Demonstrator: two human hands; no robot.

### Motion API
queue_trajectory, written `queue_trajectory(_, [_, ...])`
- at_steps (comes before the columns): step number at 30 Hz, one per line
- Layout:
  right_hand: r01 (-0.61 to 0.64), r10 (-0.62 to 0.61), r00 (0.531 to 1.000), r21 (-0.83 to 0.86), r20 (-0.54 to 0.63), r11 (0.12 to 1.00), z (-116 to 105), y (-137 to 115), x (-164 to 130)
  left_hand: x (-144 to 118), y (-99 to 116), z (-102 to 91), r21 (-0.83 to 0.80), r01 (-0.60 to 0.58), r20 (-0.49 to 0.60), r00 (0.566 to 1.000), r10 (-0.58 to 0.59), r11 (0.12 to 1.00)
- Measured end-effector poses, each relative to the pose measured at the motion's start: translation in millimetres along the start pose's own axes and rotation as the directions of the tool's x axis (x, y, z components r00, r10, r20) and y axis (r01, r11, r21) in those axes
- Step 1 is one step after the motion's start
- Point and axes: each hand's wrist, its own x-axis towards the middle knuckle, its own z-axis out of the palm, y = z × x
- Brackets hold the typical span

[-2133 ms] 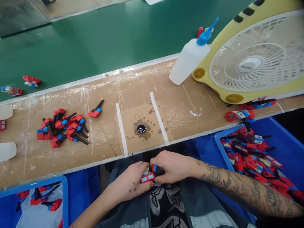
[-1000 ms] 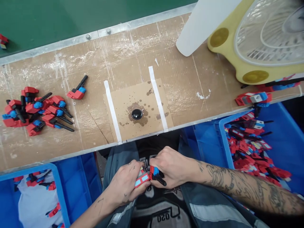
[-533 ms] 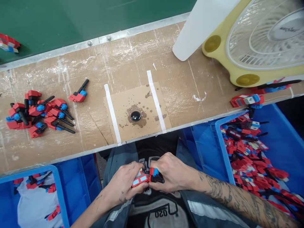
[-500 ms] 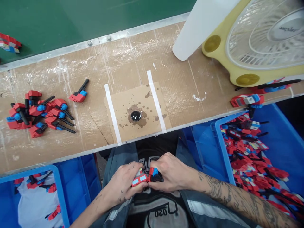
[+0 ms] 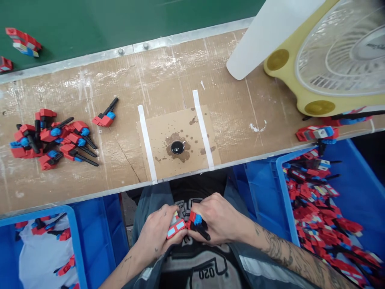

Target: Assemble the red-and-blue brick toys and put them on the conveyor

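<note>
Over my lap, my left hand [image 5: 158,228] is closed round a red toy torso [image 5: 177,228] with pale blue window-like panels. My right hand [image 5: 215,218] grips a red toy arm [image 5: 197,220] with a blue fist and a black rod. The two pieces meet between my hands; whether they are joined I cannot make out, as fingers cover much of both. On the bench in front, a small black dish of liquid [image 5: 177,147] sits on a stained cardboard piece [image 5: 165,168]. Left of it lie a single toy arm [image 5: 105,116] and a heap of similar arms [image 5: 54,138].
A yellow-rimmed fan [image 5: 282,60] stands at the right. Blue bins flank me: the right bin [image 5: 279,176] holds many red toy pieces, the left bin [image 5: 73,228] a few on white plastic. Two white tape strips [image 5: 147,144] edge the cardboard. More toys [image 5: 315,132] lie by the fan.
The view has shifted slightly, moving the bench items rightward. Both hands stay together on their pieces, and the black rod by my right hand now points further down.
</note>
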Motion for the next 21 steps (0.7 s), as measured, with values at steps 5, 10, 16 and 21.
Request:
queue_trajectory(5, [0.038,-0.056,0.992,0.145,0.116,0.989,-20.2,10.6,5.9,8.8,-5.0,-17.8,0.119,-0.255,-0.013,0.966,0.259,0.959])
queue_trajectory(10, [-0.258,-0.132,0.871,0.669,0.473,0.697,-52.7,31.2,28.9,35.6,5.5,-46.3,0.375,-0.419,0.027,0.897,0.442,0.827])
queue_trajectory(16, [-0.490,0.146,0.837,0.603,0.527,0.630,-39.6,18.4,47.3,59.6,46.0,-52.6,0.608,-0.276,0.172,0.961,0.216,0.745])
queue_trajectory(21, [-0.354,0.207,0.935,0.730,0.288,0.585,-25.4,8.8,44.8,71.4,65.6,-41.4,0.697,-0.083,0.066,0.996,0.051,0.712])
